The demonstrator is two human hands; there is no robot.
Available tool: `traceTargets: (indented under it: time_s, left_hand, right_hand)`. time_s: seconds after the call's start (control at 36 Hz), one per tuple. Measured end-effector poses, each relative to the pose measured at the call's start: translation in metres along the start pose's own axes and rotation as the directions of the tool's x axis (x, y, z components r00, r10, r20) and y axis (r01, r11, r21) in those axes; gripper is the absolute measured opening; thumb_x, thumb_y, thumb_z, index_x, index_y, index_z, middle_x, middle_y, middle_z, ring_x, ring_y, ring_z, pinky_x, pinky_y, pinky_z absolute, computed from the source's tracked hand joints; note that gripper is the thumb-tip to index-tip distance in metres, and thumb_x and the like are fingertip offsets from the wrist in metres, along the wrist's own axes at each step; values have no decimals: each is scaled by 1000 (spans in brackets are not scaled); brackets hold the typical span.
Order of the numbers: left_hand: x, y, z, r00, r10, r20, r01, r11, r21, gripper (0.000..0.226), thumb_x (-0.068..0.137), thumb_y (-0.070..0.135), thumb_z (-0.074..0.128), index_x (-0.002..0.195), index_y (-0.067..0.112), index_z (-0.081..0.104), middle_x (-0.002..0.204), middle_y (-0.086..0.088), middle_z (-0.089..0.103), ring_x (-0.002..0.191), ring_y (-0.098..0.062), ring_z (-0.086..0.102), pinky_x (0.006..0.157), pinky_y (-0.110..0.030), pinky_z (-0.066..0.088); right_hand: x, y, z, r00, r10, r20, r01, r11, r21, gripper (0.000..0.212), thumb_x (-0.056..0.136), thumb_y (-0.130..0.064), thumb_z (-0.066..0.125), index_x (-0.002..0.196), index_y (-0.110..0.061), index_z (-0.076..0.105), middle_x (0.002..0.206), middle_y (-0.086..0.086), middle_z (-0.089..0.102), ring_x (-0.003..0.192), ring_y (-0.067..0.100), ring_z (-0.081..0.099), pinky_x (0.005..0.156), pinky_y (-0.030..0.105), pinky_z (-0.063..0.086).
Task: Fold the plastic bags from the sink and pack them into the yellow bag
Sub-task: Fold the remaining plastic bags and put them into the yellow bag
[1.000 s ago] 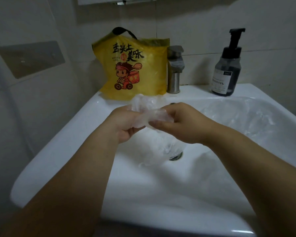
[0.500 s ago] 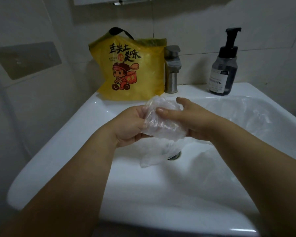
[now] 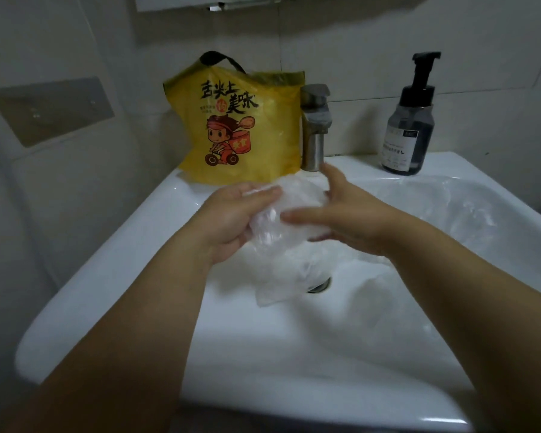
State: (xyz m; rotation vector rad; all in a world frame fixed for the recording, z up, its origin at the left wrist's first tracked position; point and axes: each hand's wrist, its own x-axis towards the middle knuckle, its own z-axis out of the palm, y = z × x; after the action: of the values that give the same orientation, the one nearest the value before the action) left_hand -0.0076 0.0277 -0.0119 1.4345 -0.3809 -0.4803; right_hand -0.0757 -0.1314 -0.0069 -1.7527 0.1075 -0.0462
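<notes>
Over the white sink both hands press a crumpled clear plastic bag between them. My left hand grips its left side, fingers on top. My right hand lies flat against its right side with fingers spread. Below them more clear plastic trails down to the drain. Another clear bag lies in the right part of the basin. The yellow bag, with a cartoon print and a black handle, stands upright on the back rim.
A metal tap stands right of the yellow bag. A dark pump bottle sits on the back right rim. The drain is partly covered by plastic. Tiled walls close in at left and behind.
The hands have risen a little and spread apart; the bag between them looks flatter and wider. My right hand's fingers have opened out against it.
</notes>
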Motion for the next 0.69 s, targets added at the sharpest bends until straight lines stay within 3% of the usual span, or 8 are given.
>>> traceTargets:
  time_s: [0.11,0.19,0.28,0.42,0.5,0.58,0.64,0.69]
  left_hand:
    - [6,1,0,993,33,-115,-53,983,-174,26,95,18,58,116,2,56,83,-5,66,63,-7,65,56,-18,53]
    - [5,1,4,994,24,-103,-49,968,-247,25,95,15,57,114,-2,57,89,-8,69,70,-10,67,61,-19,56]
    - [4,1,4,998,2,-67,-16,978,-210,44,91,21,61,126,-5,56,110,-16,68,85,-17,67,71,-24,55]
    - [4,-1,-1,996,-32,88,31,999,6,72,70,59,71,129,19,57,119,-5,69,105,-21,67,80,-34,55]
    - [4,-7,4,997,-33,65,20,983,185,73,65,46,79,127,14,57,113,-4,70,95,-18,68,71,-28,52]
    - [7,-9,3,998,29,-63,-16,980,197,22,86,17,70,105,7,66,91,-6,72,79,-17,67,60,-22,51]
    - [8,-7,1,995,42,-90,-31,992,119,9,91,5,60,94,5,68,89,-11,72,81,-20,66,71,-27,54]
    - [9,-6,-1,996,53,-73,-46,994,96,18,92,1,56,107,-1,67,106,-21,69,94,-27,65,87,-35,53]
  right_hand:
    - [7,1,-5,989,139,57,-150,917,369,111,54,-50,84,146,-19,31,140,18,46,123,41,49,87,45,55]
    - [6,7,6,972,172,159,-218,911,350,55,72,-36,75,118,-12,57,117,14,65,106,31,63,87,41,56]
    - [6,10,16,992,85,96,-117,912,393,16,90,-16,62,106,-13,61,101,8,70,90,21,66,83,36,56]
    - [8,10,13,997,42,61,-60,938,341,11,92,-7,57,102,-10,62,108,14,68,95,26,67,70,29,56]
    - [7,12,12,991,42,128,-74,963,258,12,92,-9,59,102,-12,64,101,9,70,90,21,67,66,26,55]
    - [6,9,11,987,75,144,-116,948,297,11,91,-8,60,101,-11,63,96,8,68,82,19,65,60,23,55]
    - [6,7,9,986,103,135,-145,921,361,10,91,-6,59,100,-8,62,92,9,65,75,18,62,55,21,54]
    - [6,6,6,985,117,127,-159,905,395,11,91,-5,58,102,-7,62,90,10,64,72,19,60,53,20,53]
